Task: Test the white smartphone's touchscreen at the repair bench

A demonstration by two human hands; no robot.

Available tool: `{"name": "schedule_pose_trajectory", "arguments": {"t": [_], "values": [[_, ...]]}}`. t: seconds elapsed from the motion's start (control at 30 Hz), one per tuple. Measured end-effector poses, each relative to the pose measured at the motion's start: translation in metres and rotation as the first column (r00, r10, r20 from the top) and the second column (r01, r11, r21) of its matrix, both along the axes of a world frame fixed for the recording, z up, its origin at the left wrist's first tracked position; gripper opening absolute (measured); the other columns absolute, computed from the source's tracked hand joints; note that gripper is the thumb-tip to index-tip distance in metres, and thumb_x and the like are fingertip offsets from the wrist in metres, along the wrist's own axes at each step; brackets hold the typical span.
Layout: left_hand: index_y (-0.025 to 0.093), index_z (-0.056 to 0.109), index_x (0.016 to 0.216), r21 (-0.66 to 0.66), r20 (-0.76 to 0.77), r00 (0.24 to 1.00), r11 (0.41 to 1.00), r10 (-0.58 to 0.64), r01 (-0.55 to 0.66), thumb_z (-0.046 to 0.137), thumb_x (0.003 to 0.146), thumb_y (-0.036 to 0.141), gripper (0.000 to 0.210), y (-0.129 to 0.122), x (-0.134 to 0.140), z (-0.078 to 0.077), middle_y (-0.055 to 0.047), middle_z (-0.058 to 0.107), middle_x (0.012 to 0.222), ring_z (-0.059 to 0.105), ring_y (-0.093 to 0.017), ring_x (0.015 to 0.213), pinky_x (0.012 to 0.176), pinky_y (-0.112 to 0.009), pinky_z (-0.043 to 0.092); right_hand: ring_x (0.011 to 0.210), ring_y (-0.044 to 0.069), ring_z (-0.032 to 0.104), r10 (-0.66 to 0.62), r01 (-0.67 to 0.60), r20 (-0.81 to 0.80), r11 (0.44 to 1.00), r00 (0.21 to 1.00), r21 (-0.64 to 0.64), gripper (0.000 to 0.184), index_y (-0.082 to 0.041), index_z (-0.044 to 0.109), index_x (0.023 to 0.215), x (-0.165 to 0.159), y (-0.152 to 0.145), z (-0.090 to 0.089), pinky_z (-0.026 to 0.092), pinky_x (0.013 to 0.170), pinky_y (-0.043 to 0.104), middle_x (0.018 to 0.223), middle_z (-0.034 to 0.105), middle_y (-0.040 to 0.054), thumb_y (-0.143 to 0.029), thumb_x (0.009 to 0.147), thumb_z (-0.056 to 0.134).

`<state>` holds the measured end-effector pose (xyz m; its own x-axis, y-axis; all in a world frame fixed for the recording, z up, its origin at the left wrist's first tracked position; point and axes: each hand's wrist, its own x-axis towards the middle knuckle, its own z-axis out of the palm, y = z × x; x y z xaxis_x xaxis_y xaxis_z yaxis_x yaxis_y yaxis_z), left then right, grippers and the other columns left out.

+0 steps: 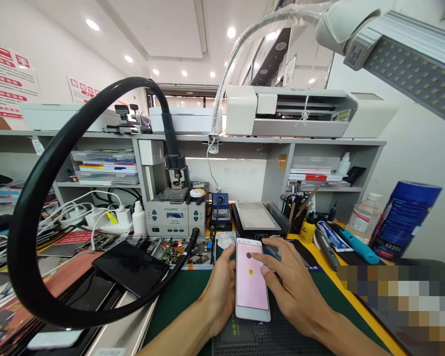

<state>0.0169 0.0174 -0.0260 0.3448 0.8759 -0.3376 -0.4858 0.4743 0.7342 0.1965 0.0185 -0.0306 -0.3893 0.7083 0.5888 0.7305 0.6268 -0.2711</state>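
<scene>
A white smartphone [252, 291] with a lit pink screen is held upright over the green work mat [178, 296]. My left hand [221, 287] grips it along its left edge, the thumb pointing up. On the other side, my right hand [291, 284] has its fingers spread, with the index fingertip at the upper part of the screen near a dark round spot. A small yellow icon shows mid-screen. Whether the right fingertip presses the glass or hovers, I cannot tell.
A thick black hose [18, 198] loops across the left from the rework station [176, 217]. Beside it lies a dark tablet-like panel [131, 267]. A heating plate [259, 217] stands behind the phone; a teal tool [359, 245] and a blue canister [404, 220] are at right. An LED lamp [415, 69] hangs overhead.
</scene>
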Motion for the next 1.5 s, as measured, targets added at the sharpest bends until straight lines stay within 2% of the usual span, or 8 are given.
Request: {"name": "schedule_pose_trajectory", "arguments": {"t": [0.57,0.83,1.07,1.3,1.4,1.5], "values": [[0.011,0.07,0.108,0.004,0.0,1.0,1.0,0.003,-0.003,0.043,0.092,0.066,0.063,0.0018,0.0001,-0.002,-0.013,0.074,0.094,0.067,-0.027,0.093,0.08,-0.031,0.048,0.133,0.033,0.043,0.02,-0.022,0.037,0.998,0.999,0.052,0.033,-0.032,0.068,0.124,-0.0007,-0.0004,0.0026,0.042,0.108,0.06,0.139,0.051,0.0107,-0.027,0.098,0.048],[0.011,0.072,0.1,0.002,-0.009,1.0,1.0,0.009,-0.009,0.039,0.092,0.07,0.068,0.0001,-0.0006,0.0,-0.013,0.073,0.088,0.067,-0.028,0.09,0.078,-0.032,0.047,0.132,0.033,0.042,0.026,-0.021,-0.091,0.998,0.996,0.053,0.031,-0.026,0.068,0.12,0.0027,0.0003,0.0025,0.041,0.105,0.059,0.138,0.048,0.0125,-0.026,0.099,0.045],[0.014,0.066,0.077,0.002,0.014,0.999,0.999,0.042,-0.042,0.043,0.092,0.065,0.058,-0.0005,0.0007,-0.0001,-0.012,0.07,0.076,0.066,-0.024,0.076,0.063,-0.027,0.04,0.124,0.033,0.049,0.044,-0.016,-0.218,0.991,0.975,0.132,0.028,-0.025,0.068,0.114,0.004,-0.0014,0.0046,0.045,0.098,0.056,0.13,0.052,0.013,-0.028,0.098,0.046],[0.013,0.07,0.088,-0.009,0.026,0.998,0.998,0.065,-0.065,0.046,0.092,0.062,0.055,-0.0035,0.0029,0.0011,-0.01,0.07,0.074,0.064,-0.024,0.071,0.062,-0.029,0.041,0.12,0.031,0.053,0.057,-0.016,-0.266,0.988,0.962,0.155,0.027,-0.024,0.067,0.115,0.0024,-0.0006,0.0053,0.047,0.095,0.052,0.126,0.054,0.0122,-0.027,0.098,0.047],[0.013,0.07,0.087,-0.005,0.034,0.996,0.997,0.083,-0.082,0.046,0.093,0.061,0.054,-0.0049,0.0044,0.0038,-0.009,0.071,0.076,0.064,-0.022,0.069,0.06,-0.027,0.04,0.119,0.031,0.054,0.066,-0.024,-0.255,0.986,0.965,0.164,0.027,-0.025,0.067,0.116,0.0026,-0.0011,0.0052,0.048,0.094,0.051,0.126,0.054,0.0119,-0.027,0.098,0.047],[0.012,0.072,0.094,-0.002,0.046,0.994,0.995,0.102,-0.102,0.044,0.095,0.059,0.055,-0.0064,0.0061,0.007,-0.01,0.073,0.083,0.064,-0.02,0.071,0.063,-0.026,0.042,0.122,0.031,0.051,0.081,-0.046,-0.206,0.984,0.975,0.171,0.028,-0.025,0.066,0.118,0.003,-0.0024,0.0057,0.047,0.096,0.052,0.129,0.051,0.0119,-0.025,0.097,0.048]]}}
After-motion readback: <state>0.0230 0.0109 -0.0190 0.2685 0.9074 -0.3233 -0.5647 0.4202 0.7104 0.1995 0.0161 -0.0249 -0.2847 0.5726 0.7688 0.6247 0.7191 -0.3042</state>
